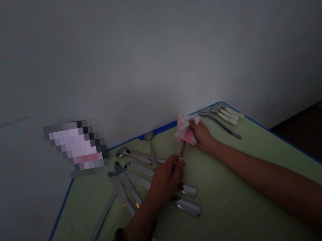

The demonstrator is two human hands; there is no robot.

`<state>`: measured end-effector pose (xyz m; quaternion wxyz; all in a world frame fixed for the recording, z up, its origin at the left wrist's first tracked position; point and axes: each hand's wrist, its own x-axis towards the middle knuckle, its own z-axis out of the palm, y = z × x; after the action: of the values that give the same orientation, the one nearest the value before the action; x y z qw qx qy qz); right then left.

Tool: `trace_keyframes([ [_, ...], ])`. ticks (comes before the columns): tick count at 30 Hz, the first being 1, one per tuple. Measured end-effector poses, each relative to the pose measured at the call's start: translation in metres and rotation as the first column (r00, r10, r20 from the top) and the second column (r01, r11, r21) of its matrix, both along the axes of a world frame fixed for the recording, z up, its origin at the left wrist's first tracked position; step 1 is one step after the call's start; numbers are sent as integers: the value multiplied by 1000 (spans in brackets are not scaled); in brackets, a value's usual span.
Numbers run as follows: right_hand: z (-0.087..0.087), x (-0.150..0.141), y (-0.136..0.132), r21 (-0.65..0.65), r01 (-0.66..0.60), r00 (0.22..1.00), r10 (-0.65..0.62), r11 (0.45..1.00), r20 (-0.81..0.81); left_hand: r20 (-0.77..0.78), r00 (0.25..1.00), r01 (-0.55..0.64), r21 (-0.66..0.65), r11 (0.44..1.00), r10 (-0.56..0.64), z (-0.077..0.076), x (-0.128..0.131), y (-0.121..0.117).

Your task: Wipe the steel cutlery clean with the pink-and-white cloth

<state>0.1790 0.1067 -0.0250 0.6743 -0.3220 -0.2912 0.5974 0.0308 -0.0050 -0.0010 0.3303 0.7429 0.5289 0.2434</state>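
Observation:
My left hand [165, 178] is closed around the near end of a slim metal utensil [182, 150]. The utensil's far end disappears into a pink and white cloth [186, 133], so its kind cannot be made out. Gripping that cloth is my right hand [203, 136], its fingers bunched around the fabric. Several metal pieces of cutlery, among them a spoon [123, 152], lie spread beneath and left of my left hand, some partly covered by it. To the right of the cloth rest a long metal spoon [222, 125] and several utensils with white handles [228, 117].
The pale green table [232, 207] has a blue edge and stands against a grey wall [142, 49]. A long metal utensil [96, 231] lies at the table's left side. A blurred-out pinkish object [75, 146] is at the back left corner.

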Motion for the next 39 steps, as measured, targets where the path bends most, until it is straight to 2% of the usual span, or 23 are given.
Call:
trace_keyframes([
  [4,2,1,-1,47,45,997,-48,998,61,46,999,9,-58,998,-6,3,0,-1],
  [14,1,1,-1,89,69,995,-75,994,64,27,999,28,-24,999,-27,2,0,-1],
  [23,-5,2,2,5,94,988,-94,996,124,87,996,9,-49,999,-4,5,1,0],
  [29,0,6,0,-55,-37,995,42,998,92,71,997,2,-59,998,2,5,1,0],
  [32,2,5,-4,-51,-42,994,47,998,99,75,997,7,-54,999,-3,6,1,-1],
  [34,4,4,-7,-49,-35,993,41,998,109,87,996,36,-52,998,-32,8,0,-1],
  [39,9,4,-10,-25,-52,993,54,998,108,139,965,232,-65,971,-221,14,-4,-5],
])
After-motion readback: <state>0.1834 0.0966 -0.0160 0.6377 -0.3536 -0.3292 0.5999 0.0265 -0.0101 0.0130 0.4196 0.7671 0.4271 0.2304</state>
